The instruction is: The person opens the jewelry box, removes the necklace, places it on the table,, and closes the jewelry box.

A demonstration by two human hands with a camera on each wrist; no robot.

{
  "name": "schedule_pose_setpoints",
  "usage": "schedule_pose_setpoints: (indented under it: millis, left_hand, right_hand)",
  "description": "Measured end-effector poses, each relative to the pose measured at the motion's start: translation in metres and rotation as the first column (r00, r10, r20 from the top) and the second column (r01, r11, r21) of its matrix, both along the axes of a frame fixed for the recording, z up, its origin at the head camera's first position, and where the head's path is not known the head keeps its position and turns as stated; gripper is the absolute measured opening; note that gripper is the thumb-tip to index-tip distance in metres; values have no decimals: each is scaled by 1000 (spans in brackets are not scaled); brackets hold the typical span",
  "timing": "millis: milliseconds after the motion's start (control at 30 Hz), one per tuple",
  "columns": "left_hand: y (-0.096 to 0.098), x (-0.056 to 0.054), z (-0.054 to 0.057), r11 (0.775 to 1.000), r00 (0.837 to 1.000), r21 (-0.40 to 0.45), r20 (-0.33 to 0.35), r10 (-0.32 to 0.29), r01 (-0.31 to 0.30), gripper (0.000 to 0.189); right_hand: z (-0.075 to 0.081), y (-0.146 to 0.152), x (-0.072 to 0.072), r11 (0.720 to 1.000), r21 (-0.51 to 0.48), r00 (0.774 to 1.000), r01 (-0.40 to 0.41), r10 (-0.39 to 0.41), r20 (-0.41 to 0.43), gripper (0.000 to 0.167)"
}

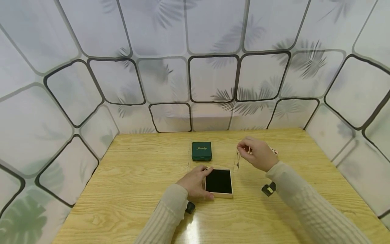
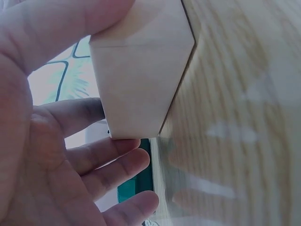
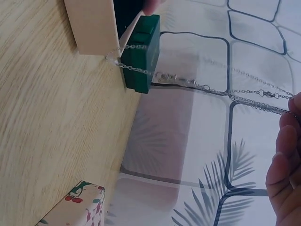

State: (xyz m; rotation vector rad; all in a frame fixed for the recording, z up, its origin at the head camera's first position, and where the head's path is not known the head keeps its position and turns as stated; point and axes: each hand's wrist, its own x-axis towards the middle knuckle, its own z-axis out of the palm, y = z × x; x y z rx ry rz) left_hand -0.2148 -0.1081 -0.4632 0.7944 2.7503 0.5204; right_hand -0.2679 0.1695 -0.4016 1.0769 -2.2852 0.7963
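My left hand [image 1: 196,183] grips an open pale box [image 1: 223,195] by its left side, the thumb at the near corner and a finger at the far one. The box has a black lining and sits on the wooden table. In the left wrist view the pale box wall [image 2: 136,84] spans between thumb and index finger, the other fingers spread below. My right hand [image 1: 257,152] pinches a thin silver chain [image 1: 238,161] at its top, right of the box. The chain [image 3: 188,84] hangs in loops with a clasp and several small beads.
A green box with gold lettering [image 1: 201,151] stands behind the open box. Beside it on the left lies another fine chain [image 1: 189,154]. A box with a cherry print [image 3: 80,202] is partly hidden behind my right hand in the head view. Patterned curtains surround the table [image 1: 137,176].
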Motion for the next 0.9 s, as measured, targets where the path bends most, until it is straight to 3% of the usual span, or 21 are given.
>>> schedule_pose_setpoints:
  millis: [333, 900]
  left_hand:
    - [0, 0, 0, 1000, 1000, -4, 8, 5, -5, 107]
    - [-1, -1, -1, 1000, 1000, -21, -6, -1, 1, 108]
  right_hand:
    - [-4, 6, -4, 999, -21, 999, 41, -41, -17, 14]
    - [-27, 5, -7, 999, 49, 995, 16, -21, 98, 11]
